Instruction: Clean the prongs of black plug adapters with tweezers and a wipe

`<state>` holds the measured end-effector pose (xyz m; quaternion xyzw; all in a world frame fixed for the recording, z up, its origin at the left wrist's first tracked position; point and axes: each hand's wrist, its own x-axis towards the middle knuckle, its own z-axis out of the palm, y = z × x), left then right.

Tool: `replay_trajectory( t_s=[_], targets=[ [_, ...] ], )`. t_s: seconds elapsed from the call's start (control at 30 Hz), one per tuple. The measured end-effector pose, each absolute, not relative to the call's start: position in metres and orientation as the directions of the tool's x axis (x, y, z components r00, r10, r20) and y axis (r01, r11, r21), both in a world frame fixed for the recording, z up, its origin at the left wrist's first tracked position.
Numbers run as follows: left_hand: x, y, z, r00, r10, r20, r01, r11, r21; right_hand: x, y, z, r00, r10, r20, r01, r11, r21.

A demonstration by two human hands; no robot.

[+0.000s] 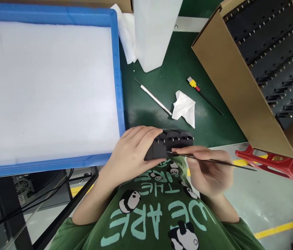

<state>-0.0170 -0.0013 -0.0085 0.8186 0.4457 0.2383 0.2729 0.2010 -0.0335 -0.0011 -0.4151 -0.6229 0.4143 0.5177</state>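
At the table's front edge, my left hand point(136, 149) is closed around a row of black plug adapters point(158, 149) with metal prongs facing up. The thumb presses their near side and the fingers lie over the far side. My right hand point(210, 170) pinches a slim, dark, tweezers-like tool point(221, 162). Its pointed tip touches or nearly touches the near side of the adapters; the exact contact is too small to tell. Beyond the hands lie a silver pen-shaped tool with a needle tip point(156, 100) and a crumpled white wipe point(184, 108).
A blue-rimmed tray point(117, 80) lined with white sits at left. A cardboard box point(229, 80) holding rows of black adapters stands at right. A short USB cable point(206, 95) lies beside it. A tall white container point(155, 31) stands behind. A red stool point(273, 163) is below right.
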Motion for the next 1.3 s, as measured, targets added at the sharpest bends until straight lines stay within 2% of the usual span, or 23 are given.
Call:
replay_trajectory(
  t_s=[0.07,0.23,0.63,1.3],
  targets=[
    [-0.019,-0.002,-0.007,0.469,0.873,0.135,0.582,-0.420,0.696,0.198,-0.032,0.007,-0.104,0.944,0.312,0.086,0.321,-0.943],
    [-0.021,-0.004,-0.008,0.486,0.867,0.108,0.569,-0.408,0.714,0.181,-0.023,0.009,-0.234,0.912,0.337,0.120,0.371,-0.921],
    [-0.022,-0.005,-0.016,0.461,0.876,0.142,0.556,-0.409,0.723,0.176,-0.034,-0.008,-0.234,0.865,0.443,0.322,0.499,-0.805],
    [-0.022,-0.005,-0.016,0.472,0.864,0.174,0.543,-0.441,0.715,0.173,-0.029,-0.008,-0.249,0.860,0.445,0.312,0.506,-0.804]
  ],
)
